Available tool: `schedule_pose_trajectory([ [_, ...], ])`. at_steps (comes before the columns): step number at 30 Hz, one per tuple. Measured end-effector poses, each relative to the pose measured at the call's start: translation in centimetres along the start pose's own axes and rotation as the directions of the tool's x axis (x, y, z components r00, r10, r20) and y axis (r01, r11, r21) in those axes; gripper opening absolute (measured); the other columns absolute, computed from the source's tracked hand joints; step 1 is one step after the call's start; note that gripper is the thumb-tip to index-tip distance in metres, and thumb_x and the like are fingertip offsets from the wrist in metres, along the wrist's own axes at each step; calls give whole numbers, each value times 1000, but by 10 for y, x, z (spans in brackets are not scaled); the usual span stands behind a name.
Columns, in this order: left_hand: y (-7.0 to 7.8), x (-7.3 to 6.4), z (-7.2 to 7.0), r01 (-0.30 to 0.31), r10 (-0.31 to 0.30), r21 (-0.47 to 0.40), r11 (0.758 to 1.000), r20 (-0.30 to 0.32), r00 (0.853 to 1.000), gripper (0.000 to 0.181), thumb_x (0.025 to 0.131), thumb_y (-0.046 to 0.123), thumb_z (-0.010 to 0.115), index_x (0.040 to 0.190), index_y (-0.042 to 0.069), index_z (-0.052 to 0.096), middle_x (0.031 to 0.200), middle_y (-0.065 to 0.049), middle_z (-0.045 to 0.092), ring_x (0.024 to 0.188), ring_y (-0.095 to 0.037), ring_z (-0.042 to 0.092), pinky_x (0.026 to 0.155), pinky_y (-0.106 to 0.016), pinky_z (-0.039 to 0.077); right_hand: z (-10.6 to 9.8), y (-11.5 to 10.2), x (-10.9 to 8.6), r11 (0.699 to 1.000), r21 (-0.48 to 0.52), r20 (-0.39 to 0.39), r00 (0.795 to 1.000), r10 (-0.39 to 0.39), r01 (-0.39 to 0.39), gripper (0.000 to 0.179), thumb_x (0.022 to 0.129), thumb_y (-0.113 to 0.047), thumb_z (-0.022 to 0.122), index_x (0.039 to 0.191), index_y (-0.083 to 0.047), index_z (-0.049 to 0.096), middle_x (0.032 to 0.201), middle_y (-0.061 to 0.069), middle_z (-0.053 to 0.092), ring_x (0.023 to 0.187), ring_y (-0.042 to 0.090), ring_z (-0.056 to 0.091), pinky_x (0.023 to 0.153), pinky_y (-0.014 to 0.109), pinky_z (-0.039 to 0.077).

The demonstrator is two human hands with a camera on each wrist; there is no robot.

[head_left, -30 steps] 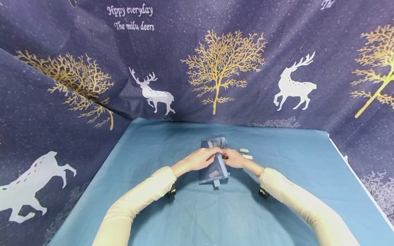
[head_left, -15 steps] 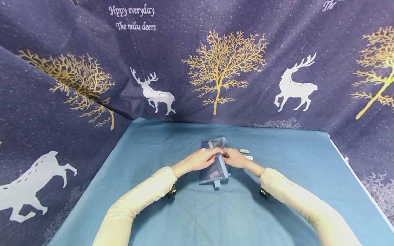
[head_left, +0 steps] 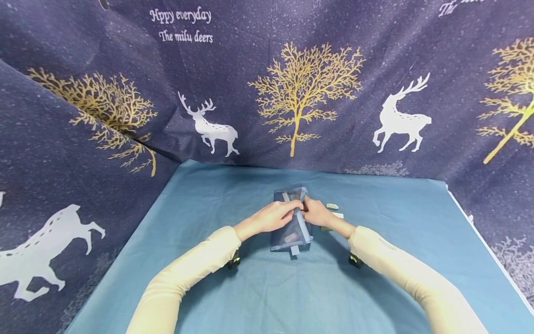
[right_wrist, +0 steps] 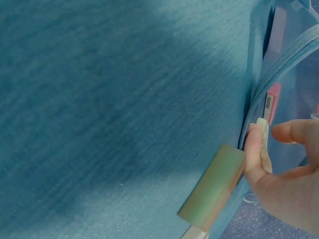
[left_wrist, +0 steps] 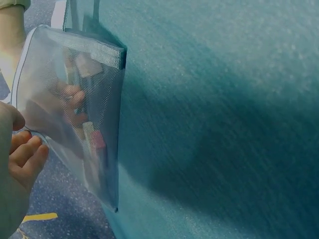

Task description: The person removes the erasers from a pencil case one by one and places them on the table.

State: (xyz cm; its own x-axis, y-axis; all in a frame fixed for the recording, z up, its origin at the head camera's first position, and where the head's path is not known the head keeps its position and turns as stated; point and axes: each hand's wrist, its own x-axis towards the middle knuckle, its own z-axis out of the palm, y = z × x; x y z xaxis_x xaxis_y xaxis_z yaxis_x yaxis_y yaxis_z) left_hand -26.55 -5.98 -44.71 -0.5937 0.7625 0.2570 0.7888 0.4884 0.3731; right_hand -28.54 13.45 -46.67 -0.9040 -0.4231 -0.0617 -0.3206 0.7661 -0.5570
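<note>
On the head cam I've got the blue desk point(head_left: 250, 297) as my base, & the mesh pouch point(head_left: 288, 235) sits approx mid-desk btwn both hands, zip edge toward the right one. My left hand point(head_left: 275, 215) pinches the pouch's edge, fingers narrow on it; IMO a firm, steady pinch there, w/ the top layer lifted a touch, gives the best gap so the mesh won't drag on the knuckles. My right hand point(head_left: 315, 213) is at the mouth, fingers bent; the L wrist cam shows fingertips thru the mesh, so prob inside. I'd work low & slow there, clear of the zip teeth.

Next down, a green block point(right_wrist: 214, 186) lies on the desk just beside the right hand; touching or not, can't tell, so I'd angle the wrist up to avoid nudging it. A loose pale piece point(head_left: 332, 206) lies past that hand. Inside the pouch a pink piece point(right_wrist: 272, 99) shows near the fingers; best not to snag it. Smallest is a pale strip point(right_wrist: 264, 149) against one right finger, w/ a gap to the next. Can't tell if it's gripped; if so, I'd hold it by its flat sides.
</note>
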Motion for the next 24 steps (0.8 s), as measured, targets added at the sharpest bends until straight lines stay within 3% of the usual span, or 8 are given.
schedule_pose_trajectory([
  [7, 2, 0, 0, -7, 7, 6, 1000, 5, 1000, 30, 95, 11, 41, 123, 16, 49, 80, 3, 57, 44, -2, 32, 44, -15, 30, 0, 0, 3, 999, -6, -39, 999, 38, -39, 9, 84, -8, 51, 90, -3, 51, 71, 6, 57, 56, 13, 53, 51, 23, 40],
  [15, 0, 2, 1, -16, 16, 19, 1000, -6, 1000, 30, 94, 11, 41, 122, 18, 49, 86, 4, 59, 45, -2, 33, 45, -15, 32, -2, -7, 7, 994, 11, -56, 992, 110, -110, 12, 83, -6, 52, 93, -1, 52, 68, 7, 62, 54, 11, 59, 52, 23, 47],
  [18, 0, 3, 2, -9, 9, 13, 1000, 0, 1000, 30, 95, 12, 40, 123, 19, 48, 88, 4, 60, 44, -2, 32, 45, -15, 32, -2, -8, 10, 989, -9, -67, 987, 144, -145, 7, 82, -8, 53, 84, -2, 57, 62, 5, 63, 51, 11, 59, 53, 23, 47],
  [24, 1, 2, 3, 12, -12, -3, 1000, 25, 1000, 31, 95, 12, 40, 124, 21, 47, 83, 4, 58, 43, -2, 31, 44, -16, 32, -1, -7, 15, 981, -52, -81, 980, 182, -186, 26, 84, -15, 53, 61, -7, 61, 52, 3, 62, 47, 11, 59, 52, 23, 47],
])
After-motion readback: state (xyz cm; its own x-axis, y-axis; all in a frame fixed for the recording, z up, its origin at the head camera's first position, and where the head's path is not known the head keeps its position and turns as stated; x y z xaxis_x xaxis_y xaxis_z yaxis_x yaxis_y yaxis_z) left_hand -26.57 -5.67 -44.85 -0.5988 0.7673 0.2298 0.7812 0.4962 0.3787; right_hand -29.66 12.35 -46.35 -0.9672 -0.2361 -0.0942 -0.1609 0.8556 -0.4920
